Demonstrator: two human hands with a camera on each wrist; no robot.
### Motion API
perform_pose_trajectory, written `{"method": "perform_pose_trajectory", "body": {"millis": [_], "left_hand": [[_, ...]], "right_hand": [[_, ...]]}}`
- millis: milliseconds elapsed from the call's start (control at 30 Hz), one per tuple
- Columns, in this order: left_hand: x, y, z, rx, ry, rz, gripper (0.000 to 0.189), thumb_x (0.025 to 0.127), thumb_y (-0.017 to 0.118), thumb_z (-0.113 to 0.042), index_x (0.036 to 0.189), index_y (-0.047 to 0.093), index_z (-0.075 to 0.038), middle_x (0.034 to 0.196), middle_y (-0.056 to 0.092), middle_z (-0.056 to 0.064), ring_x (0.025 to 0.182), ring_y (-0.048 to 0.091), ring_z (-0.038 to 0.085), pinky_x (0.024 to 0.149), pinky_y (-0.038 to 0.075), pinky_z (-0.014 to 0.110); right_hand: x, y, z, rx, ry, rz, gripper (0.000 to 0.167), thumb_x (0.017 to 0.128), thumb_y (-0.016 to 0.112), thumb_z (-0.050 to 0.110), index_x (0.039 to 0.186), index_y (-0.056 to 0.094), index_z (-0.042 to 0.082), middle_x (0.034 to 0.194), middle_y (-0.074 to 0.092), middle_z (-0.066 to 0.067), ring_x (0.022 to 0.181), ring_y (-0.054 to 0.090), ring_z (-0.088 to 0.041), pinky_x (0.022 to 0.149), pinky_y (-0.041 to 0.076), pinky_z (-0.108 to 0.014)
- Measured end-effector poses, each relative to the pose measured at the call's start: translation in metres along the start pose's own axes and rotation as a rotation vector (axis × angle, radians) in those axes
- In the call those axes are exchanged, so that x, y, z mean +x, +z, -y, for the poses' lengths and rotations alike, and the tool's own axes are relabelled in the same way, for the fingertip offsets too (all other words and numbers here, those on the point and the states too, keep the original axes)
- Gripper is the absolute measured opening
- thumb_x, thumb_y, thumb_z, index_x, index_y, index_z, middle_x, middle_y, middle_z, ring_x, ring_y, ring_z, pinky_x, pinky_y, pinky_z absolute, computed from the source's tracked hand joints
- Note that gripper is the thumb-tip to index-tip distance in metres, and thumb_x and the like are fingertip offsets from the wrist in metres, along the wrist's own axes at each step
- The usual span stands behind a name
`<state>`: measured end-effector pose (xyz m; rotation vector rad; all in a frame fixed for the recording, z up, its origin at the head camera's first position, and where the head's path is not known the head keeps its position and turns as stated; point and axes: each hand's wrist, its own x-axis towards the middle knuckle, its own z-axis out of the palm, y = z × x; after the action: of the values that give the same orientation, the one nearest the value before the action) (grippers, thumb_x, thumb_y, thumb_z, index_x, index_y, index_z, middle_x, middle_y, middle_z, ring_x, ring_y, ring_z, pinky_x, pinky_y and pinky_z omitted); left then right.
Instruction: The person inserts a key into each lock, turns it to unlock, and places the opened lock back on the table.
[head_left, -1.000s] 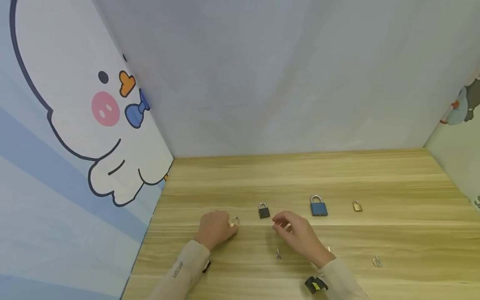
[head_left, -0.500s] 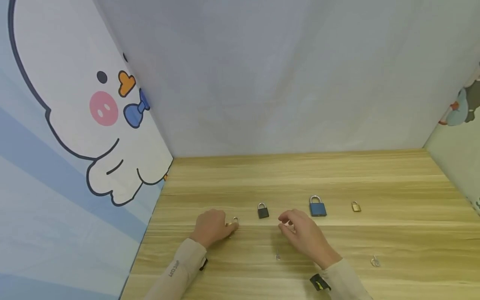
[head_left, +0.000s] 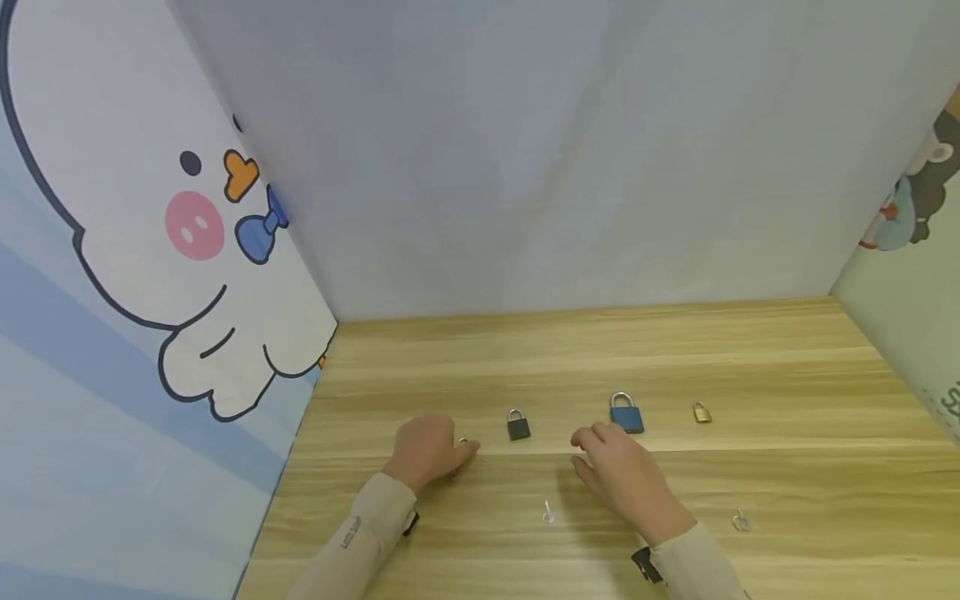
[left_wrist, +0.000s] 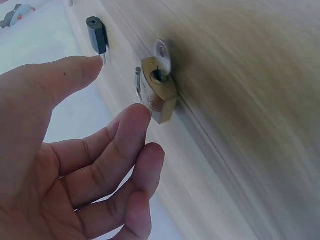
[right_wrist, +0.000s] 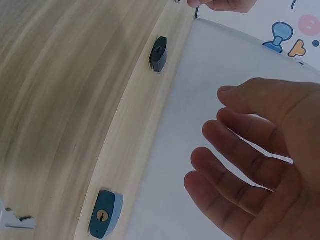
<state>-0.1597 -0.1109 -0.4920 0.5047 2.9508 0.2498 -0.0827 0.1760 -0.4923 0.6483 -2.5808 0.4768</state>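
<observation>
My left hand [head_left: 427, 450] hovers at a small brass padlock [left_wrist: 159, 90] on the wooden table. Its thumb and fingers stand apart, with the index fingertip right at the lock's body in the left wrist view. Beside the keyhole shows a round silver metal piece [left_wrist: 162, 54]. From the head, the hand hides most of this lock. My right hand [head_left: 626, 475] is held over the table with fingers loosely bent and nothing between them. It overlaps the lower edge of a blue padlock [head_left: 627, 419] in the head view. A black padlock [head_left: 518, 428] stands between the hands.
Another small brass padlock [head_left: 702, 413] lies to the right of the blue one. Toward the front of the table are a silver key [head_left: 548, 513] and keys on a ring [head_left: 741, 521]. A pale cloth wall [head_left: 570, 167] rises behind, with printed panels at both sides.
My right hand has moved right, away from the black padlock toward the blue one. The left hand stays at the brass padlock and now covers more of its shackle. The head view has shifted slightly.
</observation>
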Motion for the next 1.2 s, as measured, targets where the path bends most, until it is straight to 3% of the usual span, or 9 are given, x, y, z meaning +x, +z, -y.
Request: {"method": "perform_pose_trajectory", "body": {"millis": [167, 300, 400, 533, 833, 1200], "left_hand": [[0.004, 0.002, -0.005, -0.004, 0.008, 0.012, 0.058, 0.091, 0.065, -0.053, 0.051, 0.046, -0.016, 0.041, 0.033, -0.009, 0.040, 0.031, 0.007, 0.039, 0.028, 0.025], [0.011, 0.006, -0.012, 0.012, 0.052, -0.012, 0.059, 0.090, 0.065, -0.054, 0.051, 0.041, -0.016, 0.043, 0.030, -0.009, 0.041, 0.030, 0.007, 0.038, 0.028, 0.025], [0.019, 0.009, -0.021, 0.017, 0.097, -0.037, 0.060, 0.090, 0.064, -0.054, 0.052, 0.038, -0.017, 0.046, 0.028, -0.009, 0.042, 0.029, 0.007, 0.039, 0.028, 0.026], [0.031, 0.014, -0.035, 0.005, 0.123, -0.022, 0.059, 0.089, 0.064, -0.056, 0.053, 0.037, -0.018, 0.047, 0.029, -0.008, 0.043, 0.029, 0.007, 0.039, 0.027, 0.025], [0.047, 0.021, -0.053, 0.000, 0.117, 0.035, 0.061, 0.089, 0.064, -0.060, 0.053, 0.039, -0.018, 0.045, 0.029, -0.009, 0.041, 0.027, 0.005, 0.038, 0.025, 0.022], [0.053, 0.020, -0.059, -0.007, 0.121, 0.020, 0.059, 0.085, 0.070, -0.058, 0.056, 0.039, -0.017, 0.050, 0.032, -0.008, 0.044, 0.028, 0.006, 0.039, 0.026, 0.022]], "right_hand": [[-0.004, 0.000, 0.001, -0.004, 0.006, 0.005, 0.028, 0.074, 0.086, 0.008, 0.094, 0.068, 0.007, 0.082, 0.063, -0.002, 0.070, 0.059, -0.015, 0.060, 0.051, -0.027], [-0.006, -0.001, 0.001, -0.011, 0.018, 0.005, 0.028, 0.073, 0.087, 0.007, 0.093, 0.068, 0.007, 0.081, 0.064, -0.002, 0.069, 0.058, -0.015, 0.060, 0.050, -0.027], [-0.007, -0.002, 0.002, -0.017, 0.027, 0.012, 0.028, 0.073, 0.087, 0.008, 0.093, 0.068, 0.007, 0.081, 0.064, -0.002, 0.069, 0.059, -0.015, 0.061, 0.051, -0.028], [-0.008, -0.002, 0.004, -0.028, 0.025, 0.018, 0.028, 0.073, 0.087, 0.010, 0.092, 0.068, 0.008, 0.080, 0.064, -0.002, 0.068, 0.059, -0.016, 0.061, 0.051, -0.030], [-0.012, -0.003, 0.008, -0.047, 0.031, 0.006, 0.028, 0.073, 0.088, 0.012, 0.092, 0.067, 0.010, 0.080, 0.063, -0.001, 0.069, 0.060, -0.018, 0.062, 0.050, -0.035], [-0.016, -0.004, 0.012, -0.041, 0.066, 0.011, 0.027, 0.074, 0.087, 0.014, 0.092, 0.067, 0.011, 0.080, 0.064, 0.001, 0.071, 0.061, -0.018, 0.062, 0.048, -0.036]]}}
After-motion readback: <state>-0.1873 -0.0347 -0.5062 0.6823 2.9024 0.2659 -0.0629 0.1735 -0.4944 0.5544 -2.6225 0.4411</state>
